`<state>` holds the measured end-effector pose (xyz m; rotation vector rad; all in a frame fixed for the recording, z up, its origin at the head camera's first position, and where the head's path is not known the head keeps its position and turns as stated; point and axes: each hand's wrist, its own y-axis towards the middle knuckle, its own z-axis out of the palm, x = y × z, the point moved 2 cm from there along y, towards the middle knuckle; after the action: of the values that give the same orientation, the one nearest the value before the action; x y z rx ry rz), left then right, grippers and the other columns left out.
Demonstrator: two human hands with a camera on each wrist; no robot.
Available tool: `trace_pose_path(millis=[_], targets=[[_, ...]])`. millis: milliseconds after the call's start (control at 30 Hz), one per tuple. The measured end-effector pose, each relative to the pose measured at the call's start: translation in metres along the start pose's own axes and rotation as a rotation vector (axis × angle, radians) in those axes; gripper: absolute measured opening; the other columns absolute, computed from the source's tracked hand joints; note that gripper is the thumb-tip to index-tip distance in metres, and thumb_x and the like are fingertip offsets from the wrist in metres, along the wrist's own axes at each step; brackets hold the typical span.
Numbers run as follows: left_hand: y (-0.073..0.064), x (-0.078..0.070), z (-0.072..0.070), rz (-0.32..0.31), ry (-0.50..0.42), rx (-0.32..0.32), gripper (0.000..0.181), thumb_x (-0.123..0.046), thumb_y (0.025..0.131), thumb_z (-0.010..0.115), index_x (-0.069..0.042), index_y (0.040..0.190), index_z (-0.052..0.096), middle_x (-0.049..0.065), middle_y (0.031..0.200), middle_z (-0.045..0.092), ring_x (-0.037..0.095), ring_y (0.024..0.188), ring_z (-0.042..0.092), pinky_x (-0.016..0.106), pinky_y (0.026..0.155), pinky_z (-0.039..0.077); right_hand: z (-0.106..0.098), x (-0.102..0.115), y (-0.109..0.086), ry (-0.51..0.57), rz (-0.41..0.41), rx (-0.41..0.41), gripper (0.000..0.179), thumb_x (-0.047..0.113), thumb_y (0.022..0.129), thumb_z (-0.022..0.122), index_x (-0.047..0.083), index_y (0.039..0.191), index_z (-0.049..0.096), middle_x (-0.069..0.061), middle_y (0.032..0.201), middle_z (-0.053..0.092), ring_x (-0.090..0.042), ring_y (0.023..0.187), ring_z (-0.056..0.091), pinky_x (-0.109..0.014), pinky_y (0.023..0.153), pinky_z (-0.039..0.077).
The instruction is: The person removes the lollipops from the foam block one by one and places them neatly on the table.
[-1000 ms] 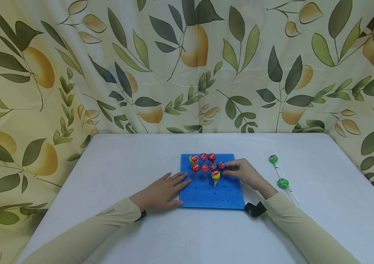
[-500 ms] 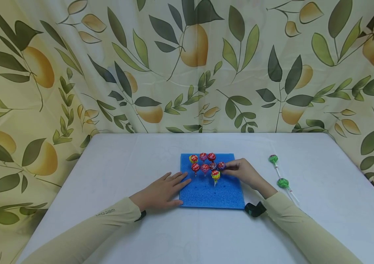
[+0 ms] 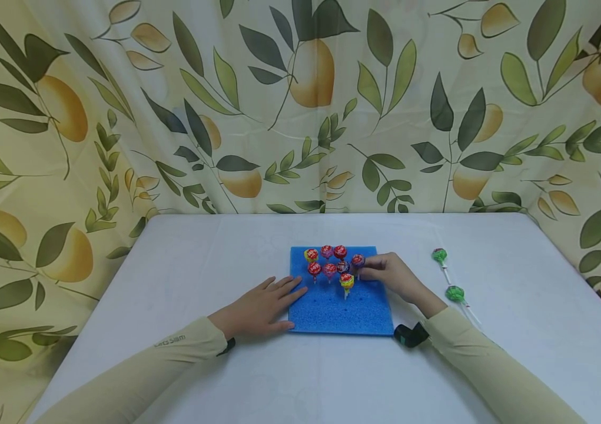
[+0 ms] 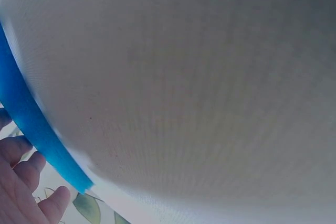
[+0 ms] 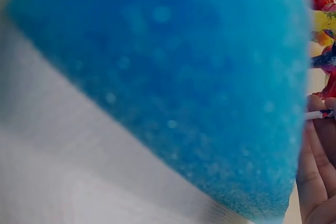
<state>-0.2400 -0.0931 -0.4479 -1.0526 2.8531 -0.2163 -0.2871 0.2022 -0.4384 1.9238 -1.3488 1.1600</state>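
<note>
A blue foam block (image 3: 332, 318) lies on the table, with several wrapped lollipops (image 3: 329, 271) standing upright in its far half. My left hand (image 3: 263, 306) rests spread on the block's left edge, fingers straight. With its fingertips my right hand (image 3: 398, 280) pinches a purple-and-red lollipop (image 3: 358, 261) over the block's right side. In the right wrist view, that lollipop's white stick (image 5: 314, 115) shows by the fingers; whether its tip sits in the foam, I cannot tell. A yellow-and-red lollipop (image 3: 347, 281) stands nearest to me, with small holes in the foam around it.
Two green lollipops, one farther off (image 3: 440, 255) and one nearer (image 3: 455, 294), lie on the white table (image 3: 189, 253) right of my right hand. A black wrist camera (image 3: 410, 336) hangs under my right wrist. Behind the table hangs a fruit-patterned curtain (image 3: 300, 147).
The purple-and-red lollipop in my right hand has risen slightly and shifted a little right, away from the one beside it. My left hand has not moved.
</note>
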Motion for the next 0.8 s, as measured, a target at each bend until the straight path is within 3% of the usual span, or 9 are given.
trace_pose_path(millis=[200, 600, 800], targets=[[0.0, 0.0002, 0.0008, 0.002, 0.003, -0.005, 0.074, -0.06, 0.093, 0.036, -0.021, 0.152, 0.015, 0.002, 0.16, 0.013, 0.021, 0.148, 0.013, 0.046, 0.118, 0.019, 0.0004, 0.0025, 0.0003, 0.079, -0.016, 0.02, 0.028, 0.005, 0.093, 0.055, -0.013, 0.114, 0.061, -0.029, 0.11, 0.065, -0.035, 0.103, 0.066, -0.032, 0.085, 0.055], [-0.0002, -0.0006, -0.0001, -0.006, 0.003, -0.004, 0.074, -0.06, 0.093, 0.038, -0.022, 0.152, 0.015, 0.002, 0.16, 0.013, 0.021, 0.148, 0.013, 0.046, 0.118, 0.02, 0.0003, 0.0049, 0.0015, 0.139, -0.033, 0.022, 0.031, 0.006, 0.096, 0.05, -0.015, 0.118, 0.057, -0.031, 0.113, 0.063, -0.029, 0.103, 0.067, -0.033, 0.086, 0.054], [-0.0007, -0.0019, -0.0011, -0.007, 0.009, 0.002, 0.074, -0.06, 0.093, 0.037, -0.022, 0.152, 0.015, 0.002, 0.16, 0.013, 0.021, 0.148, 0.013, 0.046, 0.118, 0.02, -0.0013, 0.0078, 0.002, 0.144, -0.013, 0.026, 0.03, 0.008, 0.096, 0.051, -0.014, 0.116, 0.058, -0.031, 0.112, 0.063, -0.036, 0.106, 0.064, -0.035, 0.085, 0.054]])
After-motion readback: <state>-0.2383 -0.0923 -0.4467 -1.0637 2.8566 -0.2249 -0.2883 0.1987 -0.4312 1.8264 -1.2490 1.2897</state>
